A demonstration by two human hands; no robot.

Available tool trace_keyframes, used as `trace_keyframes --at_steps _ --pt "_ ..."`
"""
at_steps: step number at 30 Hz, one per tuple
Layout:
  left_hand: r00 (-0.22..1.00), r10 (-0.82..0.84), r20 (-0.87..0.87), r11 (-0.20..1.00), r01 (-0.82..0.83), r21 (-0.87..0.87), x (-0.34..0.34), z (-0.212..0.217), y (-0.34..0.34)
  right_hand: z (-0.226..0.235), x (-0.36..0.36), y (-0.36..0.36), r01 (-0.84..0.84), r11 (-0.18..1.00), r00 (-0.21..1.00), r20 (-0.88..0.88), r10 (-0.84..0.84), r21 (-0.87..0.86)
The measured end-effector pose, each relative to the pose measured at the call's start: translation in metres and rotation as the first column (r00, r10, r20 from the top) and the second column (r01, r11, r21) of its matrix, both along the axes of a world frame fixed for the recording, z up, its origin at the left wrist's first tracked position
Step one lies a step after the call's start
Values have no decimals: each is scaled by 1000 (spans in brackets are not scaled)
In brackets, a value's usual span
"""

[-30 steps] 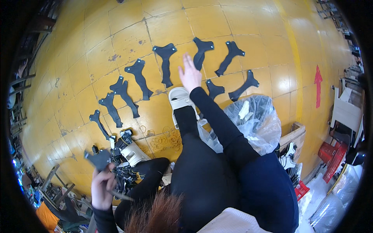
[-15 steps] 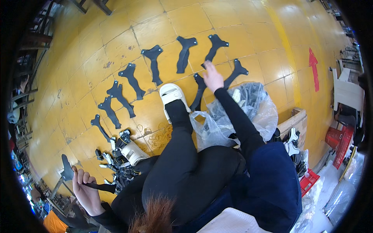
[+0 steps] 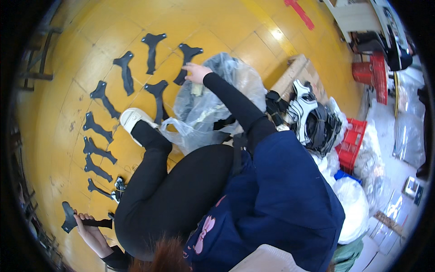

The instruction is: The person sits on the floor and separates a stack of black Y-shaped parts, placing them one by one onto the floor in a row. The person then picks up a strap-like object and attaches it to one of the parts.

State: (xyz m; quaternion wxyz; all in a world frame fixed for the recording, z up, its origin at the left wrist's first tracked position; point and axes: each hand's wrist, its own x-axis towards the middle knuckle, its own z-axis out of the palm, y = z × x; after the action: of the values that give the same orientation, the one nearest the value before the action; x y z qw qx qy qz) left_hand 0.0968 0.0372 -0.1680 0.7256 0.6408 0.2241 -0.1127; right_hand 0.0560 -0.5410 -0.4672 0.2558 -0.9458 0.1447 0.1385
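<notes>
My left hand [image 3: 90,229], low on the left, is closed round the middle of a dark forked strap [image 3: 69,216], with its wide end sticking out past the fingers. The strap's narrow tail points toward my leg. My right hand [image 3: 195,72] reaches out over the clear plastic bag [image 3: 217,97]. Its fingers are stretched out, with the tips at the lower part of another black forked strap [image 3: 188,53] on the floor. A similar strap [image 3: 156,90] lies between the bag and my white sandal [image 3: 133,119]. Several more straps, such as this one [image 3: 124,72], form a curved row on the floor.
To my right stands a cardboard box [image 3: 297,75], with bundled black and white straps [image 3: 308,118] beside it. Beyond are a red crate [image 3: 352,144], white bags [image 3: 350,208] and a red stool [image 3: 376,75]. Dark-and-white pieces [image 3: 118,188] lie by my left leg.
My view has swung to the right. The right hand has moved from between two straps to the rightmost one beside the bag. The left hand still holds its strap.
</notes>
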Motion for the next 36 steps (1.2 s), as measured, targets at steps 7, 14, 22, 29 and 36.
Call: trace_keyframes --at_steps 7,14,22,29,36 --pt "953 -20 -302 996 -9 -94 -6 -7 -18 135 -184 -164 362 932 912 222 -346 -35" --pt "940 -115 -322 992 90 -91 -1 -6 -36 236 -341 -123 662 712 682 -583 -441 236" --pt "955 -187 -230 981 167 -103 11 -4 -55 120 -355 89 570 818 798 -189 -573 -71" --pt "947 -314 -74 936 295 -193 15 -4 -59 92 -350 104 315 909 907 -195 -373 -272" --pt "941 -323 103 940 331 -79 9 8 -41 186 -273 89 319 927 948 -56 -315 197"
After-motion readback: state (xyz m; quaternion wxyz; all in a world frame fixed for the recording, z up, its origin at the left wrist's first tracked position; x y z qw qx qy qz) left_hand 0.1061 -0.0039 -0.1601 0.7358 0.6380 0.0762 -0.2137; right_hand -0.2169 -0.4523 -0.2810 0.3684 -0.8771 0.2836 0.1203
